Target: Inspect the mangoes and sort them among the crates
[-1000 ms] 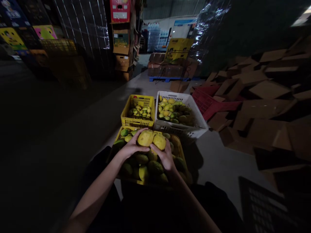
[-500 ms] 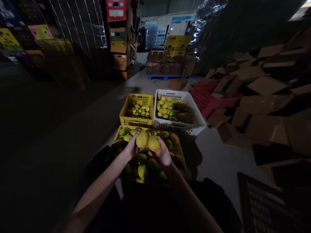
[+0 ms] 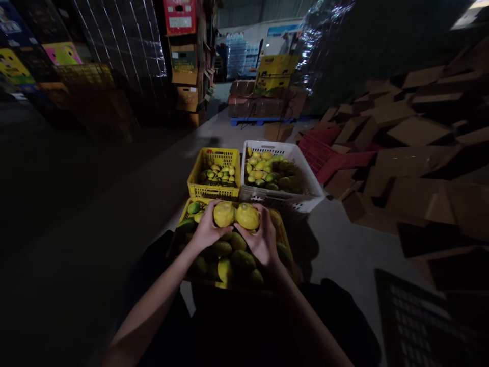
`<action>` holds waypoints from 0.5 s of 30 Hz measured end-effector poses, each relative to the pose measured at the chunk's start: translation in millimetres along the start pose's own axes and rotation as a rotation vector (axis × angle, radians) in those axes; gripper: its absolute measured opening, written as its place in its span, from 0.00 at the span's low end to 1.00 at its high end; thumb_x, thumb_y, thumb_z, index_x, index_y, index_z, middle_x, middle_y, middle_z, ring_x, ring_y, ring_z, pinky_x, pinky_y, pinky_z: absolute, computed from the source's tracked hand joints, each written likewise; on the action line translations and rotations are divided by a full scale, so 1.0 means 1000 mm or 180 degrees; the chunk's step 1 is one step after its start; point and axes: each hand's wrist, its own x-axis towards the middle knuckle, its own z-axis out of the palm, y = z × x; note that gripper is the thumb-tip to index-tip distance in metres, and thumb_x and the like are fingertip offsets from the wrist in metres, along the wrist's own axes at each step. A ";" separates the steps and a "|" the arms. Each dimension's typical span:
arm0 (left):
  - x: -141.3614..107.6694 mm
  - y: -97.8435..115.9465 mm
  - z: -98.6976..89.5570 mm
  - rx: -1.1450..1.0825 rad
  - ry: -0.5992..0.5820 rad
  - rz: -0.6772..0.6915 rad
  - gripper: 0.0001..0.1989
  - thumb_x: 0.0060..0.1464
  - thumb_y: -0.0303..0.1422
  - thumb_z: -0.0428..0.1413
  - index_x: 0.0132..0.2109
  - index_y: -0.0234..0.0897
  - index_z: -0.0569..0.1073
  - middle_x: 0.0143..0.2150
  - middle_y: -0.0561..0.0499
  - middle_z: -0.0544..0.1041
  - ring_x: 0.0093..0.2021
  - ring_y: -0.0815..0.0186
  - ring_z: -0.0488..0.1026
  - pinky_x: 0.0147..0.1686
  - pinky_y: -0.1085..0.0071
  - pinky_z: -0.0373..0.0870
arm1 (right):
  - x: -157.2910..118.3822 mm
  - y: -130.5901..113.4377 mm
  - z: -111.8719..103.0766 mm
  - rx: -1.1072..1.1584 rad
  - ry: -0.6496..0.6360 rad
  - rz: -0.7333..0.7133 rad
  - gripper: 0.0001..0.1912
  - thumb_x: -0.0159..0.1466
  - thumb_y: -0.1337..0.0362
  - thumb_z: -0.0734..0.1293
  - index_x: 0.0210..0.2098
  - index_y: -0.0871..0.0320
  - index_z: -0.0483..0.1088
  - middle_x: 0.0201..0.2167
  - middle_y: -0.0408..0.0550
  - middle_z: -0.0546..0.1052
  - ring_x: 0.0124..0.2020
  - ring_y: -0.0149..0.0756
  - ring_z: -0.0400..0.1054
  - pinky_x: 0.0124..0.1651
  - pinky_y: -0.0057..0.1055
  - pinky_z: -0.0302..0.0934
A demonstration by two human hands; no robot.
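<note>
Reaching over the wide yellow plastic crate (image 3: 221, 286), which is loaded with oval green and yellow fruit (image 3: 225, 270). Two rounded, matte yellow fruits sit up in my hands above that load, side by side. My left hand (image 3: 208, 229) is clamped on the left-hand yellow fruit (image 3: 223, 214), my right hand (image 3: 264, 239) on the right-hand yellow fruit (image 3: 248, 216). I judge each moderately heavy, firm-skinned, perhaps softer if ripe; easily bruised, not very slippery. Best hold: round the widest part, palm at the outer side, thumb low, light pressure, nothing digging into the small knob on the right-hand one.

Hard to read: the crate's near side sinks into shadow and its lower layers are covered. Undersides and backs of both held fruits are hidden, as are most of my fingertips. Cannot tell whether the two touch. Small skin marks are too dim to judge.
</note>
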 end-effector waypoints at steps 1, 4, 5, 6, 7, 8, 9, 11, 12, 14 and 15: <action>0.000 0.001 -0.001 0.0040 -0.0063 0.0108 0.32 0.31 0.22 0.71 0.48 0.43 0.76 0.51 0.48 0.75 0.58 0.51 0.67 0.63 0.63 0.58 | 0.000 0.000 0.000 -0.0037 0.0024 -0.0154 0.21 0.58 0.58 0.72 0.49 0.50 0.64 0.50 0.54 0.73 0.53 0.53 0.68 0.61 0.53 0.61; 0.000 0.003 -0.002 0.0238 -0.0147 0.0277 0.29 0.36 0.22 0.69 0.48 0.44 0.76 0.52 0.48 0.74 0.58 0.51 0.67 0.64 0.62 0.57 | -0.001 0.001 0.003 -0.0048 0.0136 -0.0424 0.19 0.58 0.60 0.71 0.48 0.50 0.65 0.51 0.55 0.71 0.56 0.56 0.66 0.63 0.56 0.59; 0.000 0.003 -0.002 0.0288 -0.0144 0.0311 0.29 0.37 0.23 0.69 0.49 0.44 0.76 0.52 0.48 0.74 0.58 0.52 0.67 0.64 0.61 0.57 | -0.001 0.000 0.004 -0.0030 0.0145 -0.0436 0.19 0.58 0.60 0.71 0.47 0.49 0.65 0.50 0.55 0.71 0.57 0.56 0.66 0.63 0.57 0.59; 0.000 0.004 -0.002 0.0310 -0.0133 0.0325 0.29 0.37 0.23 0.69 0.49 0.44 0.75 0.52 0.47 0.74 0.58 0.52 0.67 0.64 0.61 0.57 | -0.001 -0.001 0.004 -0.0001 0.0142 -0.0422 0.18 0.58 0.60 0.71 0.47 0.48 0.65 0.50 0.55 0.71 0.57 0.57 0.65 0.63 0.57 0.59; 0.000 0.005 -0.001 0.0303 -0.0125 0.0318 0.29 0.37 0.24 0.69 0.49 0.43 0.74 0.52 0.47 0.74 0.58 0.52 0.67 0.64 0.61 0.57 | -0.001 -0.002 0.005 0.0038 0.0129 -0.0391 0.18 0.57 0.60 0.71 0.46 0.47 0.66 0.50 0.54 0.71 0.57 0.57 0.65 0.63 0.57 0.59; 0.000 0.006 0.000 0.0267 -0.0121 0.0287 0.30 0.37 0.24 0.70 0.49 0.43 0.74 0.52 0.47 0.73 0.59 0.52 0.67 0.64 0.61 0.57 | -0.001 -0.003 0.005 0.0089 0.0110 -0.0339 0.18 0.57 0.60 0.72 0.45 0.46 0.66 0.50 0.54 0.72 0.57 0.57 0.65 0.63 0.56 0.58; 0.000 0.006 0.000 0.0204 -0.0115 0.0231 0.31 0.36 0.25 0.71 0.50 0.42 0.73 0.53 0.46 0.73 0.60 0.52 0.66 0.65 0.61 0.57 | -0.001 -0.005 0.005 0.0157 0.0098 -0.0265 0.19 0.56 0.59 0.73 0.44 0.46 0.66 0.49 0.53 0.72 0.56 0.57 0.65 0.62 0.56 0.59; -0.001 0.007 0.002 0.0011 -0.0059 0.0037 0.35 0.33 0.25 0.73 0.51 0.42 0.72 0.56 0.46 0.73 0.64 0.51 0.64 0.67 0.61 0.55 | -0.001 -0.006 0.006 0.0410 0.0093 0.0008 0.23 0.52 0.58 0.75 0.45 0.47 0.65 0.47 0.51 0.72 0.52 0.56 0.68 0.60 0.56 0.62; -0.002 0.007 0.003 -0.0124 0.0006 -0.0103 0.36 0.32 0.25 0.73 0.52 0.42 0.72 0.57 0.46 0.73 0.65 0.51 0.62 0.67 0.62 0.55 | -0.001 -0.007 0.007 0.0633 0.0104 0.0233 0.25 0.51 0.57 0.76 0.45 0.47 0.65 0.46 0.50 0.73 0.50 0.54 0.69 0.58 0.55 0.63; -0.001 0.005 0.004 -0.0538 0.0127 -0.0495 0.36 0.36 0.27 0.73 0.54 0.43 0.71 0.58 0.47 0.74 0.64 0.52 0.65 0.64 0.62 0.61 | 0.000 -0.007 0.009 0.1300 0.0077 0.0840 0.27 0.50 0.55 0.76 0.46 0.47 0.65 0.46 0.48 0.74 0.48 0.51 0.71 0.54 0.51 0.67; 0.000 0.004 0.004 -0.0814 0.0157 -0.0748 0.34 0.40 0.30 0.72 0.55 0.43 0.70 0.56 0.47 0.75 0.61 0.52 0.68 0.61 0.62 0.66 | 0.001 -0.006 0.010 0.1693 0.0009 0.1180 0.26 0.51 0.53 0.76 0.46 0.47 0.66 0.45 0.48 0.75 0.47 0.50 0.72 0.51 0.49 0.69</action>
